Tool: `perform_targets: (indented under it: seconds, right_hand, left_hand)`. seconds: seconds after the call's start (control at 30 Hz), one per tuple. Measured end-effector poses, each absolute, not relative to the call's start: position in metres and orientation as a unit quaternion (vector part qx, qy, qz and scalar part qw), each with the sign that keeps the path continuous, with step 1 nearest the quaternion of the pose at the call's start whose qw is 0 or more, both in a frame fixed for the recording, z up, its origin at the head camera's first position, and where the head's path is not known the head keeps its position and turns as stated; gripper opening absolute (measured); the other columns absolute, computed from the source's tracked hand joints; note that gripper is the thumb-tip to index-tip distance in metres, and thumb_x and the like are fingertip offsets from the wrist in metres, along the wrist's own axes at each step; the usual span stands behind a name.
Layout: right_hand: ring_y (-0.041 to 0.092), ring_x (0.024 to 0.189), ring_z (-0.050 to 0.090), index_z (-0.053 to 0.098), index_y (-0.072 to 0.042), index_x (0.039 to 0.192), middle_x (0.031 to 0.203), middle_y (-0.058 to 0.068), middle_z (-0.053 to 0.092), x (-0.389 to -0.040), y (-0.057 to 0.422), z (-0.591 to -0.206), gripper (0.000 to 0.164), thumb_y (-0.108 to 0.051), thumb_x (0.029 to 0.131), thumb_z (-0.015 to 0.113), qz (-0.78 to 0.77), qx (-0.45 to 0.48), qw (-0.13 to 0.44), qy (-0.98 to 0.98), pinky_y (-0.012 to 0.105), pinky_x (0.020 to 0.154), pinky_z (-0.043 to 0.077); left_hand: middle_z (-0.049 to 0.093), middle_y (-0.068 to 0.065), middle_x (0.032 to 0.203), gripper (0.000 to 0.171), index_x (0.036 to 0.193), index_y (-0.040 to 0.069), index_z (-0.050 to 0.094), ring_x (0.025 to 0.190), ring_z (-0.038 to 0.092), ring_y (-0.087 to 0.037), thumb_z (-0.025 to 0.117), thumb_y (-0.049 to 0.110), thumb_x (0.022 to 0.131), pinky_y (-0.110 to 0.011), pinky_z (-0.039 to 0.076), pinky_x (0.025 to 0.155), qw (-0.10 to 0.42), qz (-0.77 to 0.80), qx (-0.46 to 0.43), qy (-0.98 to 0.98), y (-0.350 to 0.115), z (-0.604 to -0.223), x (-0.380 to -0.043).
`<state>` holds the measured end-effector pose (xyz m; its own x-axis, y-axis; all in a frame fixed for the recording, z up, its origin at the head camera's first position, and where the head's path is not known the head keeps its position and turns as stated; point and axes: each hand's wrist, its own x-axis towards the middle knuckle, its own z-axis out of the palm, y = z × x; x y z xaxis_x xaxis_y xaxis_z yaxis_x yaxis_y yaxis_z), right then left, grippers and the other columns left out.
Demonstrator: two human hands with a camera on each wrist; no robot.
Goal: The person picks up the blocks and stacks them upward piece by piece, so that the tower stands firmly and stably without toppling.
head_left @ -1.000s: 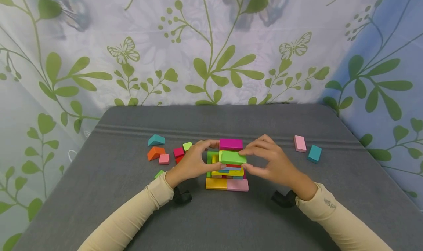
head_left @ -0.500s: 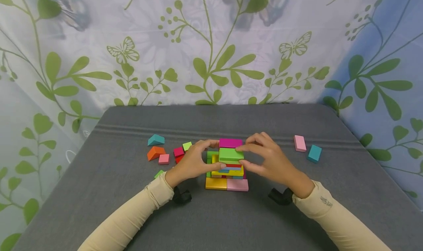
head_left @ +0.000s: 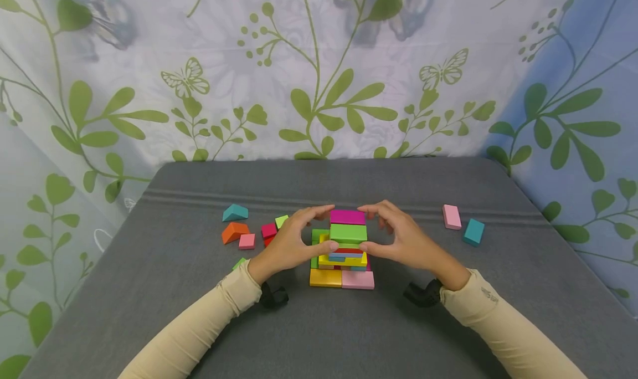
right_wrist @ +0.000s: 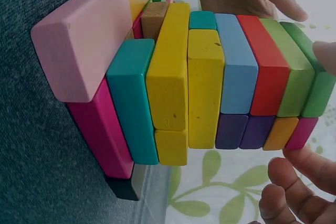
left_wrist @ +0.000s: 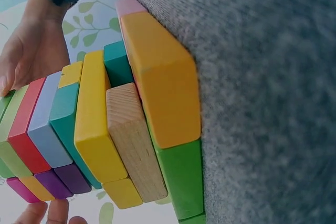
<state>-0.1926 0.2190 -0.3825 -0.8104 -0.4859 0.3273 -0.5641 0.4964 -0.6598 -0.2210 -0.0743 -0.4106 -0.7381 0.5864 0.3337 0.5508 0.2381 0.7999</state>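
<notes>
A tower of coloured wooden building blocks (head_left: 344,260) stands at mid-table, its wider base of yellow, pink and green blocks below. On top lie a green block (head_left: 348,233) and, behind it, a magenta block (head_left: 347,217). My left hand (head_left: 294,240) cups the tower's upper left side, thumb at the near corner, fingers at the far one. Opposite, my right hand (head_left: 406,235) holds the upper right side the same way. In the right wrist view its fingertips (right_wrist: 299,156) meet the magenta block, while its thumb is at the green block (right_wrist: 320,90). In the left wrist view, fingertips (left_wrist: 34,212) show below the top layers.
Left of the tower lie a teal block (head_left: 235,213), an orange arch block (head_left: 234,232), a pink block (head_left: 246,241) and several red and green ones. A pink block (head_left: 452,216) and a teal block (head_left: 473,232) lie to the right. A patterned curtain (head_left: 319,68) hangs behind the table.
The right hand has set the green block level on top, slid it left into line, and let go of it; its fingers have shifted back to the magenta block. The left hand stays put.
</notes>
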Motion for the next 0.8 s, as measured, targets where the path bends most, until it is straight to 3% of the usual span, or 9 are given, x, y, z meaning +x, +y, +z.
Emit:
perform_targets:
  seconds: [0.23, 0.6, 0.8]
  right_hand:
    - [0.016, 0.084, 0.048, 0.062, -0.004, 0.141, 0.114, 0.004, 0.059, -0.1953, 0.2164, -0.3864, 0.060, -0.014, 0.088, 0.088, 0.406, 0.300, 0.052, -0.862, 0.038, 0.070, 0.048]
    - [0.019, 0.087, 0.050, 0.061, -0.003, 0.140, 0.114, 0.004, 0.057, -0.1996, 0.2171, -0.3867, 0.059, -0.014, 0.089, 0.087, 0.421, 0.310, 0.031, -0.852, 0.041, 0.074, 0.049]
    - [0.031, 0.107, 0.057, 0.059, -0.003, 0.144, 0.128, 0.011, 0.062, -0.2019, 0.2164, -0.3875, 0.065, -0.017, 0.088, 0.089, 0.428, 0.314, 0.020, -0.847, 0.046, 0.087, 0.053]
  left_hand:
    - [0.063, -0.013, 0.147, 0.068, 0.156, 0.005, 0.055, 0.132, 0.057, -0.044, 0.079, 0.030, 0.097, -0.064, 0.045, 0.110, 0.018, 0.504, 0.355, 0.787, -0.0738, -0.4094, -0.2199]
    - [0.063, -0.015, 0.144, 0.065, 0.153, 0.004, 0.056, 0.132, 0.057, -0.045, 0.080, 0.025, 0.096, -0.064, 0.045, 0.111, 0.028, 0.503, 0.349, 0.790, -0.0730, -0.4089, -0.2210]
    - [0.063, -0.015, 0.144, 0.066, 0.152, 0.003, 0.056, 0.132, 0.058, -0.044, 0.081, 0.025, 0.095, -0.064, 0.045, 0.110, 0.030, 0.505, 0.348, 0.789, -0.0735, -0.4094, -0.2219]
